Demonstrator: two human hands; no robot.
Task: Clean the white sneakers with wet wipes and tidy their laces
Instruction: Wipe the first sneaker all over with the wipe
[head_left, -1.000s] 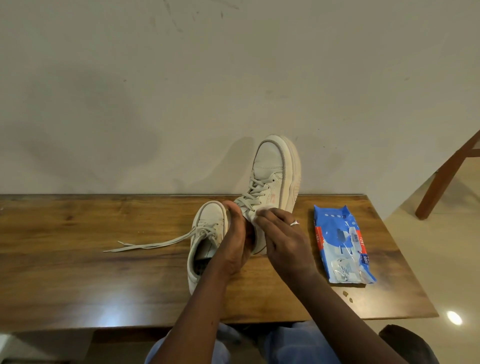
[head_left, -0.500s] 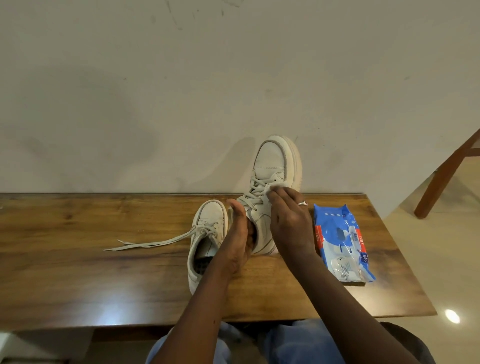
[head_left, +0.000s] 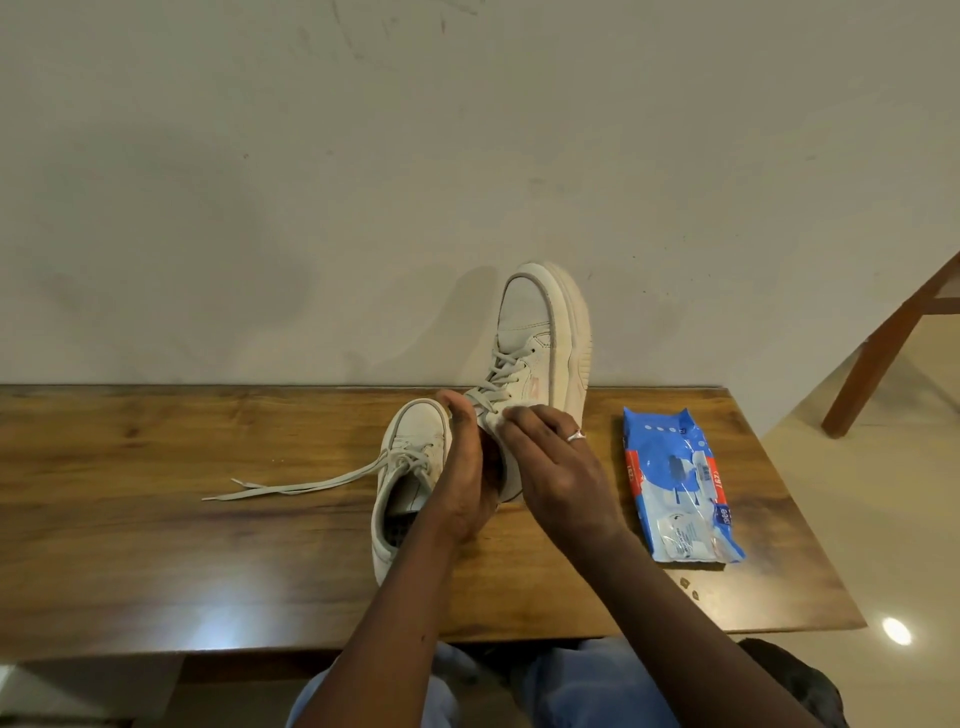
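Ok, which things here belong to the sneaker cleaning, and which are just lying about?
In the job: raised sneaker, held by left hand; wipe pinched in right hand; second sneaker with loose laces; wipes pack.
Lying about: wooden chair leg; crumbs on table.

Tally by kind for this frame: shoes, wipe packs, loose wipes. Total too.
Sneakers: 2, held sneaker and flat sneaker
Wipe pack: 1
Loose wipe: 1, under the right hand
Total: 4
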